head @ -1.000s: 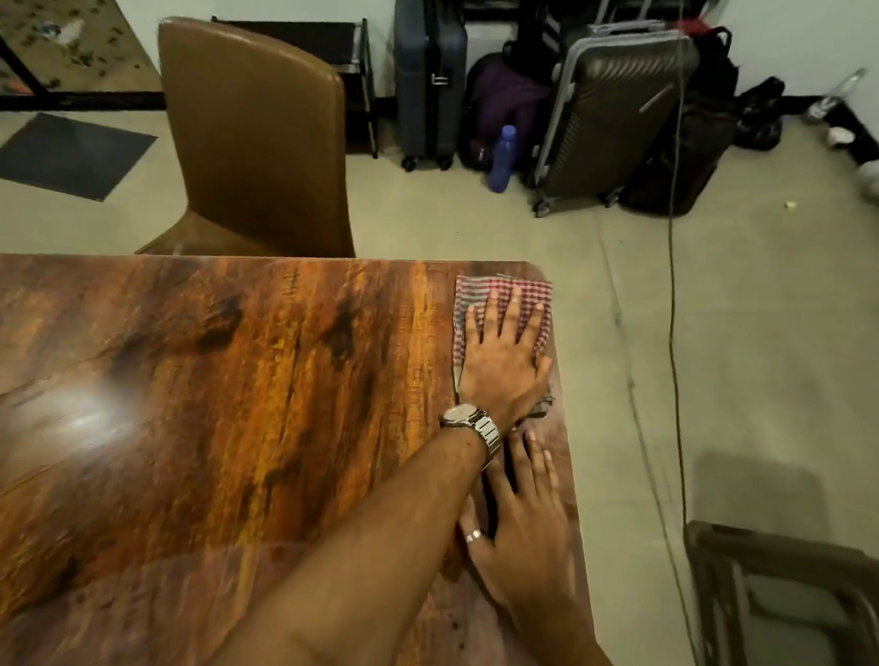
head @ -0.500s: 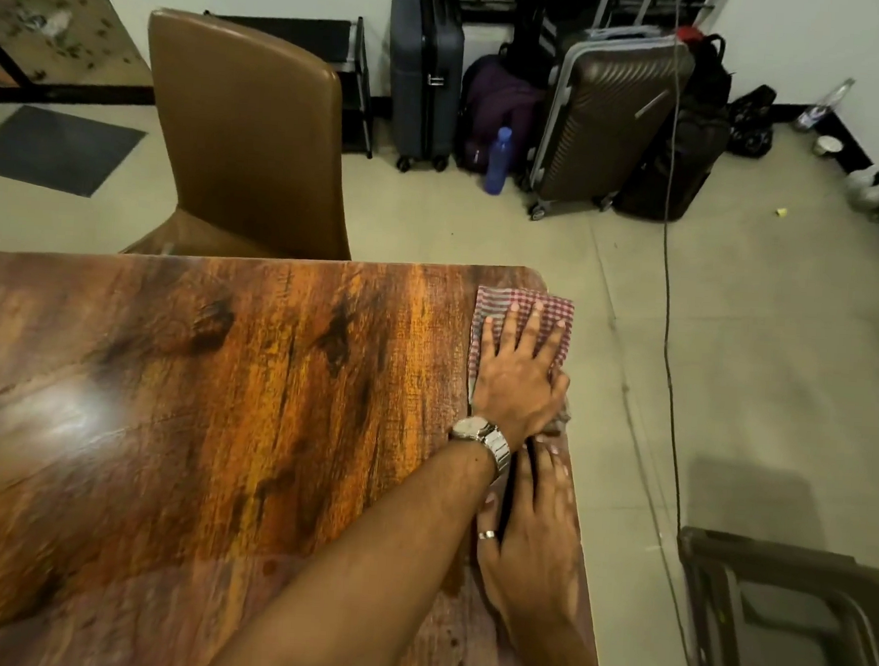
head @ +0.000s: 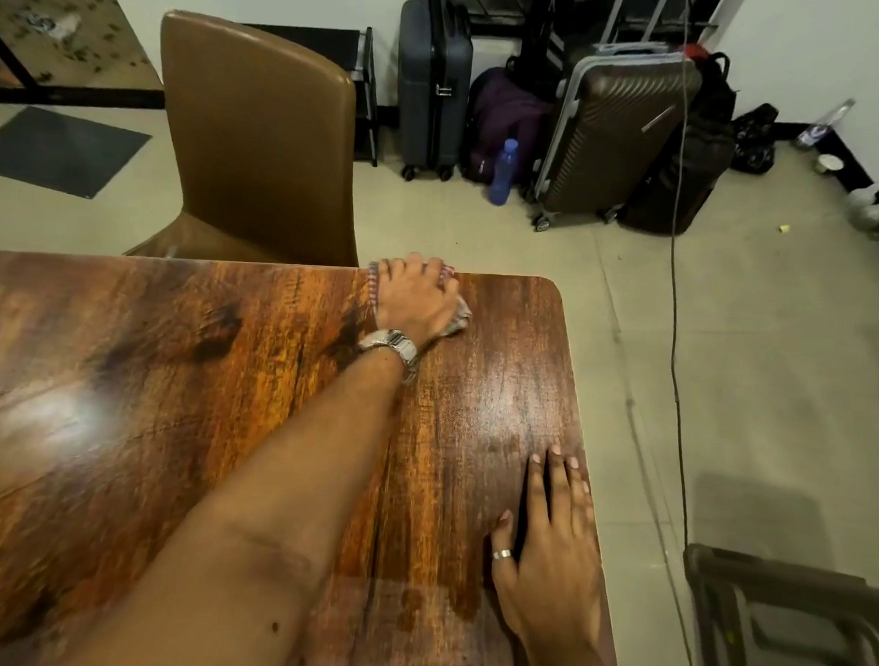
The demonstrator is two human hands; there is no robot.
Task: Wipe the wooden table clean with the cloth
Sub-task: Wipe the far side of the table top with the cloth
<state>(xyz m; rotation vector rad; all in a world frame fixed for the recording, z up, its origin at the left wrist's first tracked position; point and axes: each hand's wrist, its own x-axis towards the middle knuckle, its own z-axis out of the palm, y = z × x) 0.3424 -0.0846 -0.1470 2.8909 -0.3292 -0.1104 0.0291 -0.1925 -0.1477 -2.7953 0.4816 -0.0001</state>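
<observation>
Left arm extended forward and to the right, bare forearm running diagonally up the frame. Left hand (head: 415,300) palm down at the far edge of the tabletop (head: 115,390), pressed flat; fingers (head: 410,266) together, tips curling at the far edge. Metal-band watch (head: 389,345) on the left wrist. Motion blur along the left forearm.

Right hand (head: 551,540) palm down near the right edge, flat against the surface, well apart from the left hand. Right fingers straight, pointing away from the body, slightly spread. Ring (head: 501,554) on the right thumb. Right forearm exits at the lower frame edge. Arms not crossed.
</observation>
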